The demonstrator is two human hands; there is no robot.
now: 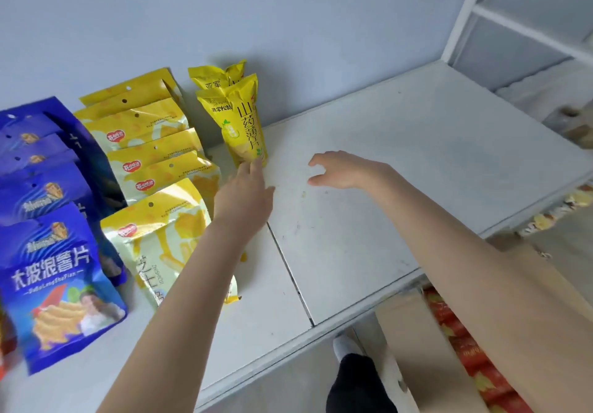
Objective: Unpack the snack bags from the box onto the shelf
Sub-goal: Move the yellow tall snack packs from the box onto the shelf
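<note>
On the white shelf (369,213) a tall yellow snack bag (239,120) stands upright, with a second bag of the same kind (210,77) behind it. My left hand (244,194) reaches to the front bag's bottom edge and its fingertips touch it. My right hand (343,170) hovers over the bare shelf to the right, fingers loosely spread, holding nothing. The cardboard box (426,355) stands below the shelf's front edge at the lower right, with red snack bags (475,361) inside.
A row of yellow pouches (144,143) and a row of blue chip bags (48,220) stand on the shelf's left part. A white shelf frame (475,11) rises at the upper right. A foot in a black sock (356,387) shows below.
</note>
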